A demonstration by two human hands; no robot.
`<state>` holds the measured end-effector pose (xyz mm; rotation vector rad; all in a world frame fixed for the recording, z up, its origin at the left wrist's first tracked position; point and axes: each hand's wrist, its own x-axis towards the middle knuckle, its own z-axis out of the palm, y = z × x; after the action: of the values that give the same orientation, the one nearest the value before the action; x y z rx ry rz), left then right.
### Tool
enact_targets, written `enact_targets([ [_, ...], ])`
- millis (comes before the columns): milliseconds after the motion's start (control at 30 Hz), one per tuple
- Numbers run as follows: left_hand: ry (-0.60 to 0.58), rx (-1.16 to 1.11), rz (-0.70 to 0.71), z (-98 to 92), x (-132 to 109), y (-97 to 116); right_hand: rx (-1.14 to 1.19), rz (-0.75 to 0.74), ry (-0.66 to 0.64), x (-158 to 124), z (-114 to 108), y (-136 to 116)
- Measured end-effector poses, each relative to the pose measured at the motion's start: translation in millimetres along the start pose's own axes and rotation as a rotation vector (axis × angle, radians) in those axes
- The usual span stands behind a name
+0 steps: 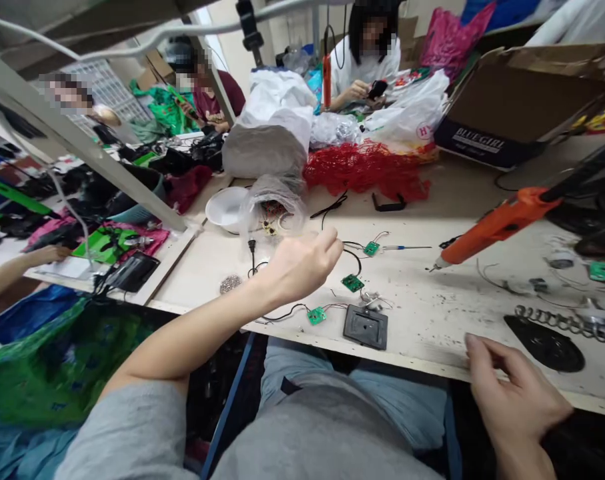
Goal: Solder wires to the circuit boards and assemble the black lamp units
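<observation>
My left hand (305, 263) is raised over the white workbench with its fingers curled together; whether anything is between them is hidden. Just beyond it lies a clear plastic bag (275, 210) of small parts. Green circuit boards lie near it: one (371, 249) to its right, another (353, 283) below that, and a third (317, 315) close to the front edge, beside a black square plate (365, 327). My right hand (512, 383) is at the bench's front edge, thumb and forefinger apart, with nothing visible between them. A black oval part (547, 343) lies beyond it.
An orange electric screwdriver (497, 227) hangs at the right, tip near the bench. Red netting (367, 170), a white bowl (227, 208) and a cardboard box (522, 100) stand farther back. A metal post (102, 160) slants at the left. Several people sit across and to the left.
</observation>
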<state>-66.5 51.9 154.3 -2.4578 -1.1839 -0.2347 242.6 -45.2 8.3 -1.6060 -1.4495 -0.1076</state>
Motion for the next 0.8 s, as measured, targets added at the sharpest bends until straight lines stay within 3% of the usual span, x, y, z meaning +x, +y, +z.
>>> enact_targets([
  [67, -0.022, 0.009, 0.028, 9.3, -10.2, -4.9, -0.016, -0.107, 0.022, 4.1, 7.2, -10.7],
  [200, -0.094, 0.038, 0.025, 20.1, -41.1, -28.2, 0.034, -0.201, -0.063, 4.9, 17.5, -19.5],
  [333, -0.185, 0.017, 0.038, 36.5, -67.2, -48.9, 0.053, -0.195, -0.151, -0.3, 28.7, -16.4],
  [467, -0.274, -0.006, 0.040, 62.7, -80.3, -54.4, 0.079, -0.161, -0.234, -2.1, 37.5, -20.0],
  [567, -0.344, 0.012, 0.013, 77.5, -83.9, -48.4, 0.107, -0.188, -0.276, 0.7, 36.3, -23.2],
  [633, -0.322, 0.018, -0.042, 81.3, -85.6, -38.0, 0.080, -0.155, -0.285, 1.8, 31.0, -20.4],
  [700, -0.245, -0.019, -0.120, 81.7, -88.8, -21.6, 0.017, -0.043, -0.262, 0.0, 23.2, -11.6],
  [800, -0.169, -0.186, -0.187, 82.6, -97.5, 9.8, -0.061, 0.279, -0.203, -8.3, 9.5, 12.0],
])
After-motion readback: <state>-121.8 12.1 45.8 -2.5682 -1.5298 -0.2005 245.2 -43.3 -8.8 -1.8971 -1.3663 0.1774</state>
